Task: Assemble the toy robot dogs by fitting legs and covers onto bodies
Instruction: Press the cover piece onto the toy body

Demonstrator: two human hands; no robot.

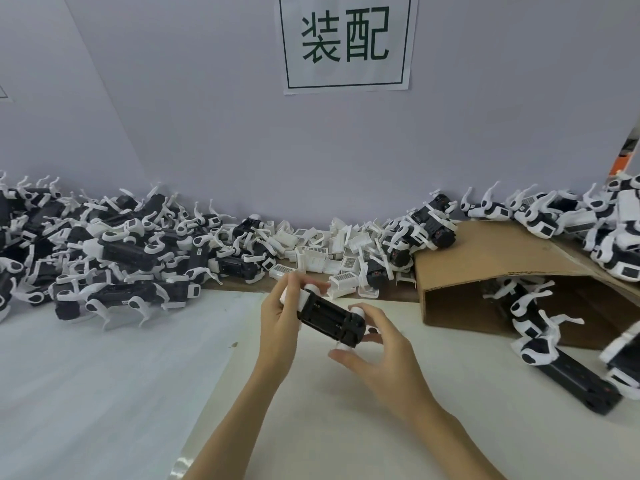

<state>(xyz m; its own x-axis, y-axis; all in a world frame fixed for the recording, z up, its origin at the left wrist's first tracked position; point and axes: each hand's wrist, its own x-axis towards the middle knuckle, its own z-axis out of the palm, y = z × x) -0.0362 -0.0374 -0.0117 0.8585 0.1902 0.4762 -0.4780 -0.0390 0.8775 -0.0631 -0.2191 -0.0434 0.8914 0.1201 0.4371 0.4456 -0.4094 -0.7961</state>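
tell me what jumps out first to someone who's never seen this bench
Front and centre, the left hand and right hand grip a black toy dog body between them, above the white table. Behind, along the wall, runs a long heap of black-and-white toy dogs at the left and loose white covers in the middle. High on the wall hangs a sign with two large green characters.

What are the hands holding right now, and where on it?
Both hands hold one black toy dog body by its ends: left hand at the far end, right hand at the near end.
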